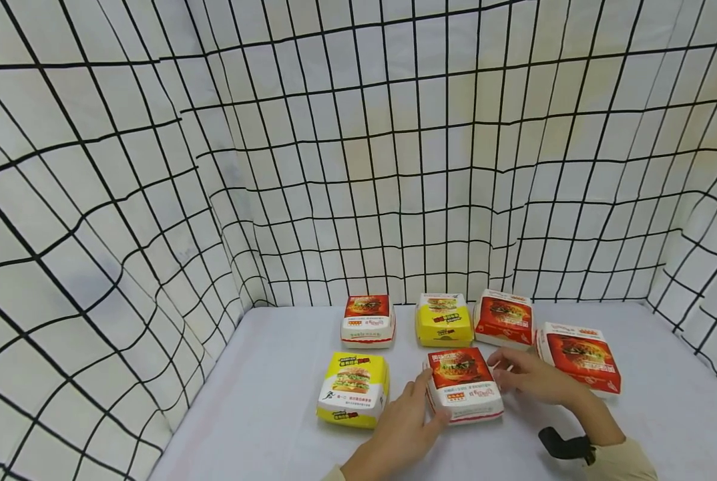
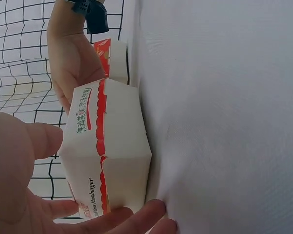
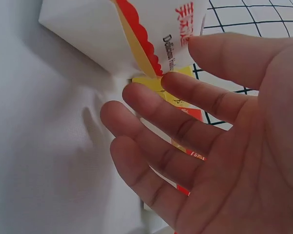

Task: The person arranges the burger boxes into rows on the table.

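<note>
A red-and-white hamburger box point(image 1: 463, 386) sits on the white table between both hands, its lid printed with a burger. My left hand point(image 1: 403, 422) is at its near left corner, thumb by the front and fingers along the left side. The left wrist view shows those fingers point(image 2: 144, 214) spread loosely at the box's side. On the other side, my right hand point(image 1: 535, 375) has its fingertips right at the box's far right edge. In the right wrist view its fingers point(image 3: 156, 151) are extended and apart, palm facing the camera.
A yellow burger box point(image 1: 354, 389) stands left of the left hand. Behind are a red-and-white box point(image 1: 368, 322), another yellow box point(image 1: 444, 321) and a red box point(image 1: 504, 319). One more red box point(image 1: 581, 357) lies beyond the right hand. Grid-patterned cloth point(image 1: 358, 167) walls the table.
</note>
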`<state>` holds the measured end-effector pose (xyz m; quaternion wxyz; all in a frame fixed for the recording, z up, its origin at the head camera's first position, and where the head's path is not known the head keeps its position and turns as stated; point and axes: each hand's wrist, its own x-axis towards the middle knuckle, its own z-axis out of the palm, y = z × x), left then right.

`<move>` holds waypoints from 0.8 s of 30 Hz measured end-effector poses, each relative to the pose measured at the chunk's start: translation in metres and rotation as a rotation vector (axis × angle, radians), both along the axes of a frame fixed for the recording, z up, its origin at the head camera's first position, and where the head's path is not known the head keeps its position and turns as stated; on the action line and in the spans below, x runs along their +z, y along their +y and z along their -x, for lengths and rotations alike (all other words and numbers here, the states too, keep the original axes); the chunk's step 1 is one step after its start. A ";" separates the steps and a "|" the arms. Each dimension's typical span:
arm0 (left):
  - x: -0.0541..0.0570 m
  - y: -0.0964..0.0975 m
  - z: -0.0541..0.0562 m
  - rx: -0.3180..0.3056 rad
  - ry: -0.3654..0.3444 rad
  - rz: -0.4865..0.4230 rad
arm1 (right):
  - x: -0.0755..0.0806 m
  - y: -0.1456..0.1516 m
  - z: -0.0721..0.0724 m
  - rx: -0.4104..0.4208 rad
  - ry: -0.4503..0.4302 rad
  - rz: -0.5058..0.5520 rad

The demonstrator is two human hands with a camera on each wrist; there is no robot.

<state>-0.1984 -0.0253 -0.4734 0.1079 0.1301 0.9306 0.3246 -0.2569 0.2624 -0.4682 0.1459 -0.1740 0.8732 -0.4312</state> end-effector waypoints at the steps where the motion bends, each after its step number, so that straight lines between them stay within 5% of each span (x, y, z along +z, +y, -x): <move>1: 0.000 0.000 0.000 -0.003 0.001 -0.014 | 0.000 0.000 0.000 0.003 -0.007 0.001; 8: 0.001 -0.003 -0.001 -0.020 0.040 -0.057 | 0.004 0.000 -0.002 0.050 -0.058 0.034; 24: 0.005 -0.003 -0.003 -0.013 0.014 0.060 | 0.006 -0.002 -0.008 0.097 -0.122 0.008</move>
